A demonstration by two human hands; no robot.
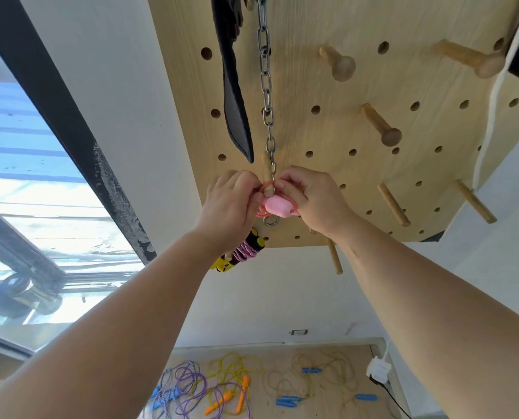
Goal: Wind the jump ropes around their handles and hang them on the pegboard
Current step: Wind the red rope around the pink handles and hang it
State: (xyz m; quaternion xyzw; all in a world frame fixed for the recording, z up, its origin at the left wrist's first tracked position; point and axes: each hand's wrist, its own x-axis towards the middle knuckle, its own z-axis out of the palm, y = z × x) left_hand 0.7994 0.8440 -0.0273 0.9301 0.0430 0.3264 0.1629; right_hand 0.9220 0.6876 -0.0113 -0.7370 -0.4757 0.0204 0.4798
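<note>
Both my hands are raised to the wooden pegboard (358, 131). A wound pink jump rope (277, 207) with pink handles sits at a wooden peg (267, 179), its pink cord looped around the peg. My left hand (231, 204) pinches the cord on the peg's left side. My right hand (309, 198) grips the pink bundle from the right. Lower left on the board hangs a wound rope with black and yellow handles (246, 252), partly hidden by my left wrist. Several loose ropes (222, 388) lie on the floor below.
A steel chain (265, 95) and a black strap (234, 101) hang just above the peg. Several bare pegs (382, 125) stick out to the right. A white cord (279, 101) runs down the board's right edge. A window is at left. A white plug adapter (379, 370) lies on the floor.
</note>
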